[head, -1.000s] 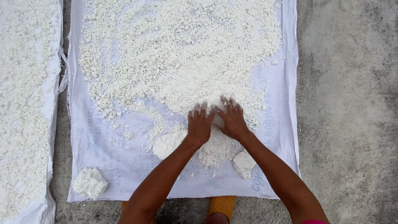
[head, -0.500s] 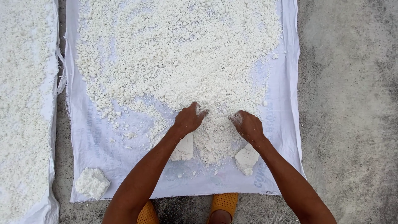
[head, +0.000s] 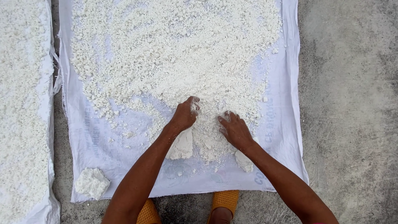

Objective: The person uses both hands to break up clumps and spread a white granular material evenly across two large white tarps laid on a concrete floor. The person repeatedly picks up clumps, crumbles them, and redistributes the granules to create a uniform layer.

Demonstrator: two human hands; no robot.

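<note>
Now parted: left hand and right hand, together a second ago, spread flat on white crumbly material near the sheet's front edge. Pile between them flattened; three lumps unbroken along that edge.

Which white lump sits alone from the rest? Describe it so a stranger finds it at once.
Start at the big white sack sheet spread on the concrete. Go to its near left corner, left of the left hand. There lies the lone lump: unlike the two lumps beside the person's wrists, it sits on bare cloth, apart from the crumbled spread.
</note>
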